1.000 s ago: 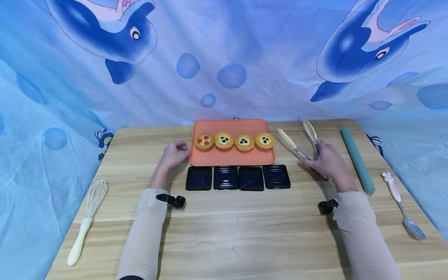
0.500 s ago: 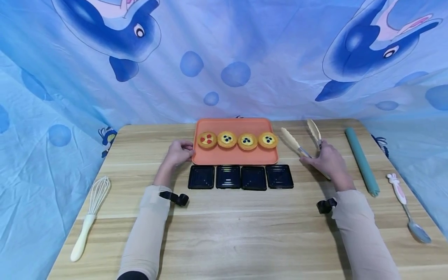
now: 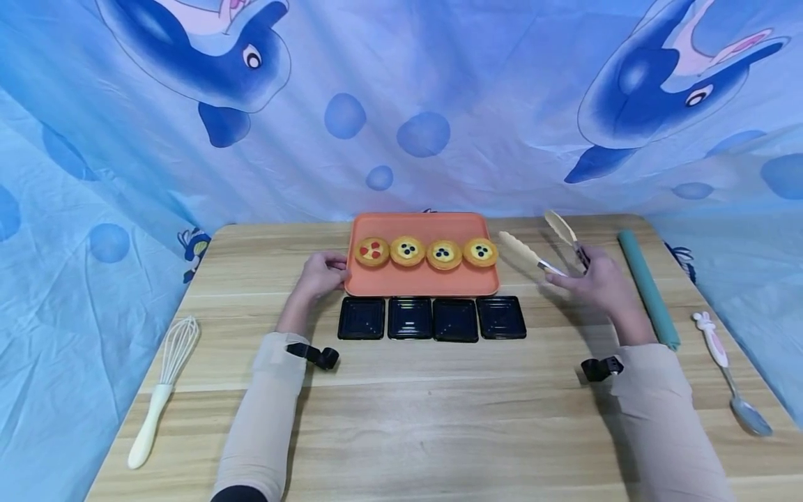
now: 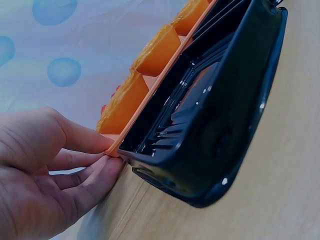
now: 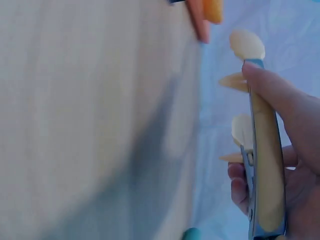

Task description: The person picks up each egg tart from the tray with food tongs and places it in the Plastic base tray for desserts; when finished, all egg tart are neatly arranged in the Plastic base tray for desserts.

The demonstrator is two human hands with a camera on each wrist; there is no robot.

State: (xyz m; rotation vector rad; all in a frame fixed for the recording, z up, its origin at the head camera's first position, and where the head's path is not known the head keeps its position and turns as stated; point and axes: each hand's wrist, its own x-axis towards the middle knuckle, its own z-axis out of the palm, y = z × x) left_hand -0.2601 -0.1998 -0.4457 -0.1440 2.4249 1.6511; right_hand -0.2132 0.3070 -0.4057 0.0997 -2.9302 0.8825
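Note:
My left hand point(image 3: 318, 275) pinches the left edge of an orange tray point(image 3: 420, 284); thumb and fingertips meet at its rim point(image 4: 116, 148) in the left wrist view. A strawberry-topped tart point(image 3: 372, 252) and three blueberry-topped tarts point(image 3: 444, 255) lie in a row on this tray. On the right, my right hand point(image 3: 602, 282) grips a pair of tongs point(image 3: 519, 247), raised off the table with the tips spread apart and pointing away. In the right wrist view, the thumb lies along one arm of the tongs point(image 5: 266, 165).
Several black square containers point(image 3: 361, 318) stand in a row just in front of the tray. A whisk point(image 3: 162, 390) lies at far left. At right are a rolled teal mat-like cylinder point(image 3: 649, 289) and a spoon with a rabbit handle point(image 3: 728, 373). A blue dolphin-print curtain point(image 3: 420, 84) hangs behind.
My right hand has lifted the tongs from the table and shifted slightly right. The left hand has come in to the tray's left edge and pinches it. The tarts look unmoved.

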